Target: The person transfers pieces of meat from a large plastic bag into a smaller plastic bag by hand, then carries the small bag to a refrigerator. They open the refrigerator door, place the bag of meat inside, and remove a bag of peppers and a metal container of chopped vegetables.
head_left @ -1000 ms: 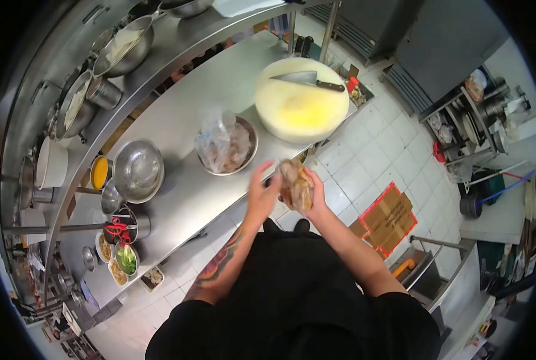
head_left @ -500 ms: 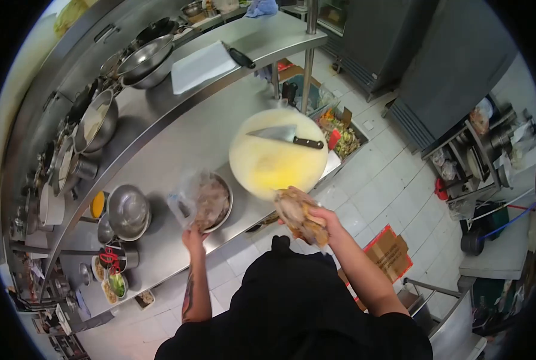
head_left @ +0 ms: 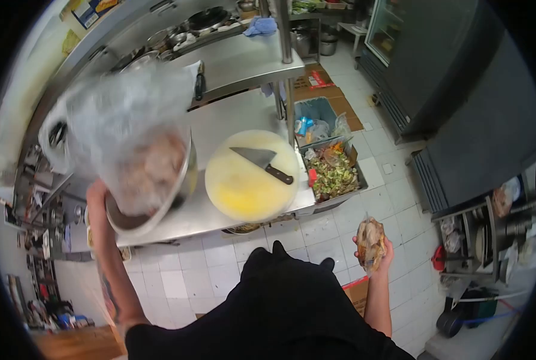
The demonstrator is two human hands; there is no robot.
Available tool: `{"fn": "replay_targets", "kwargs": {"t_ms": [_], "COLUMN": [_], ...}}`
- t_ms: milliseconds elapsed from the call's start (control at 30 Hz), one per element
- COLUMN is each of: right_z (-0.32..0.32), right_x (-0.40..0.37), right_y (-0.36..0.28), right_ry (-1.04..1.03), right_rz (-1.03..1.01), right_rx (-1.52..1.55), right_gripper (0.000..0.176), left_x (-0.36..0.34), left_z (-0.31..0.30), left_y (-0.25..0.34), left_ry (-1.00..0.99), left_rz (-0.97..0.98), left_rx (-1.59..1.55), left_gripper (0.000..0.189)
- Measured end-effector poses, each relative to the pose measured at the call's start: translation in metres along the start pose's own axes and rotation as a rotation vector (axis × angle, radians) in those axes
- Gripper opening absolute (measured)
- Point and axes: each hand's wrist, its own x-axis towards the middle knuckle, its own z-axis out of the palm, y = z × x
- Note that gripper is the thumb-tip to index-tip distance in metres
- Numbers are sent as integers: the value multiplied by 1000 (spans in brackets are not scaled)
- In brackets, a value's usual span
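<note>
My left hand [head_left: 99,198] grips the near-left side of a metal bowl [head_left: 190,174], lifted and tilted toward me. In the bowl sits pale pinkish meat [head_left: 154,165] with a clear plastic bag [head_left: 118,108] bunched above it, both blurred by motion. Out to the right, my right hand [head_left: 388,255] is wrapped around a brownish piece of meat [head_left: 371,240] that seems to be in clear plastic, held above the floor. Between the hands, a round white cutting board [head_left: 232,198] with a yellow stain lies on the steel counter, and a cleaver [head_left: 262,163] rests on it.
Beyond the board's right side stand a bin of vegetable scraps [head_left: 334,177] and a bluish bin of plastic waste [head_left: 316,114]. A raised steel shelf [head_left: 238,63] with a black-handled knife [head_left: 199,84] runs behind. Dark refrigerators [head_left: 424,66] and a rack [head_left: 472,246] line the right.
My left hand has raised the bowl from the counter, toward the camera. My right hand has carried the piece of meat away from the board to the right. The view has shifted.
</note>
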Motion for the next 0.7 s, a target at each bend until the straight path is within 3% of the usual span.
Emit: {"fn": "replay_targets", "kwargs": {"t_ms": [100,200,267,467,700], "right_z": [-8,-14,-14,14,-35], "right_x": [14,34,54,116,204], "right_y": [-47,-90,-114,-180,-272], "right_ry": [-47,-177,-211,-329,-277], "right_rz": [33,113,139,172,249], "right_rx": [17,-6,-8,-27,-146], "right_gripper": [68,68,69,70,71], "left_x": [44,75,123,163,180], "left_z": [40,102,125,199,222], "left_y": [65,135,127,147,97], "left_ry": [-49,41,27,112,260], "left_rz": [-11,-223,-143,-193,-259], "left_rx": [-139,-159,-129,-162,-108], "left_gripper": [28,25,27,28,35]}}
